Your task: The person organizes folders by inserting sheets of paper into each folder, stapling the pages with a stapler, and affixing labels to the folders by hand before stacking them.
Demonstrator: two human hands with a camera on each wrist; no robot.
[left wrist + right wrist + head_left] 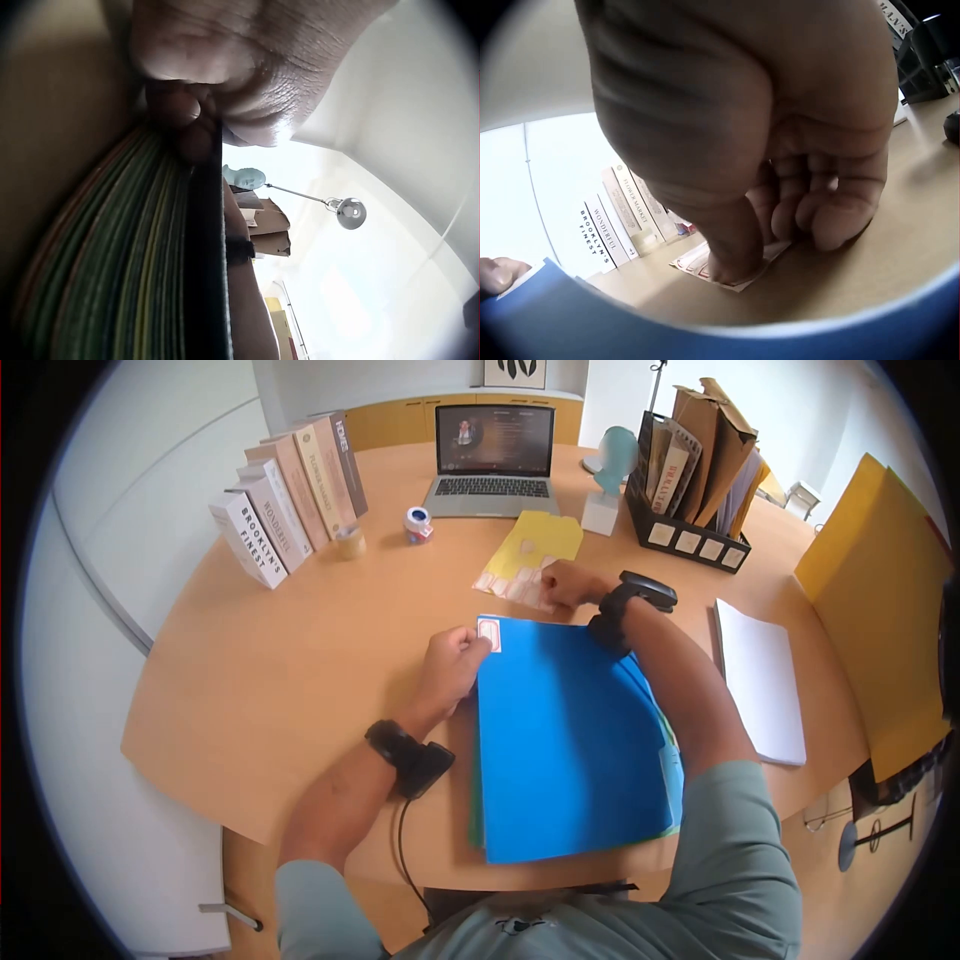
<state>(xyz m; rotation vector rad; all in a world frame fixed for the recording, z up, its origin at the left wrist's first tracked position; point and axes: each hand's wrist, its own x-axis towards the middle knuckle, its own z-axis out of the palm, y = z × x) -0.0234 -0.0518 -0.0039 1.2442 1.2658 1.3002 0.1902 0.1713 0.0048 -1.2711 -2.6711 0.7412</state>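
A stack of file folders with a blue one [570, 750] on top lies at the table's front edge. My left hand [450, 665] grips the stack's upper left corner, its thumb beside a red-bordered white label [489, 630] on the blue cover. In the left wrist view, the many coloured folder edges [127, 262] fan out below the fingers. Beyond the stack, my right hand [570, 583] is at a sheet of labels [503, 586] lying by a yellow sheet [545, 538]. The right wrist view has its thumb down on the label sheet [694, 262] and the other fingers curled beside it.
A laptop [495, 460] stands at the back, with a tape roll [418, 525] and a row of books [300, 500] to its left. Rightward are a head sculpture [617, 460], a black file box [690, 540], white paper [760, 680] and a yellow folder [870, 590].
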